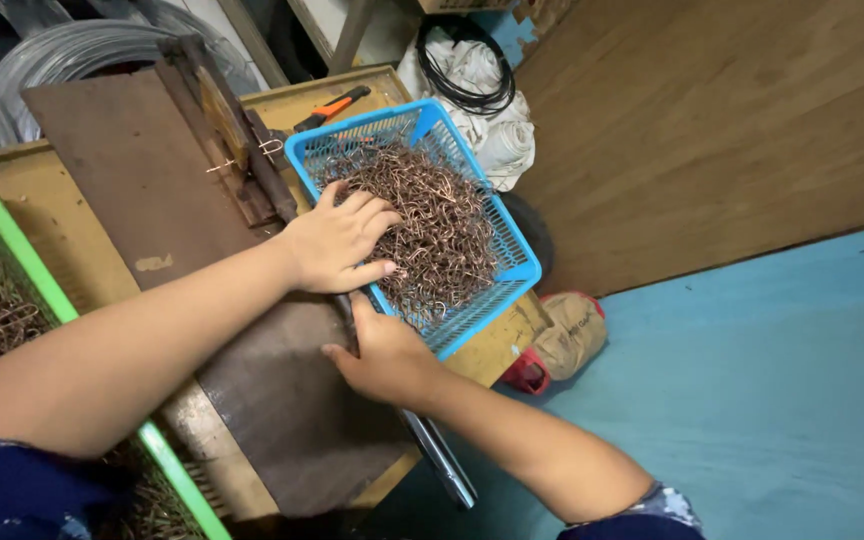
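A blue plastic basket (517, 262) on the wooden bench holds a heap of bent copper-coloured wire pieces (442, 225). My left hand (337, 240) reaches over the basket's near rim, its fingers spread and resting on the heap. It has no clear grip on any piece. Just below, my right hand (382, 355) is closed around a grey metal lever (442, 462). The lever runs along the edge of a dark brown metal plate (282, 400) toward the bench front.
A green basket (12, 240) with more wire pieces stands at the left. Orange-handled pliers (337, 103) lie behind the blue basket. A black cable coil (467, 75) sits on white sacks. Wire coils (52, 50) are at the back left. A red and tan bundle (562, 340) lies on the blue floor.
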